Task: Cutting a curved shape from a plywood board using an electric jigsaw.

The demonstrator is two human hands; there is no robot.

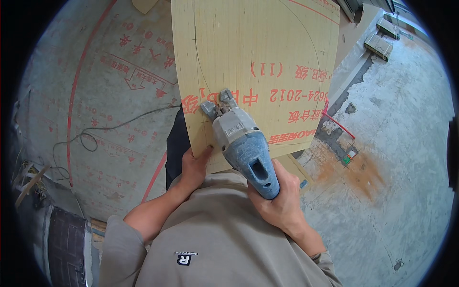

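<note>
My right hand (283,198) is wrapped round the rear handle of a blue and grey jigsaw (244,143). The jigsaw rests on a pale plywood board (248,43) with red print. Its forked metal foot lies flat near the board's left side, beside a thin curved pencil line (200,64). Another arc runs up the right side of the board, with small cross marks. My left hand (193,167) grips the board's near left edge, thumb on top and the other fingers mostly hidden beneath. The blade below the board is out of sight.
A dark cable (114,126) loops over the printed grey floor sheeting (100,158) at left. Scraps and sticks (36,184) lie at far left near a dark panel (67,244). On the right, bare concrete holds a red pipe (340,125) and stacked boxes (378,46) further off.
</note>
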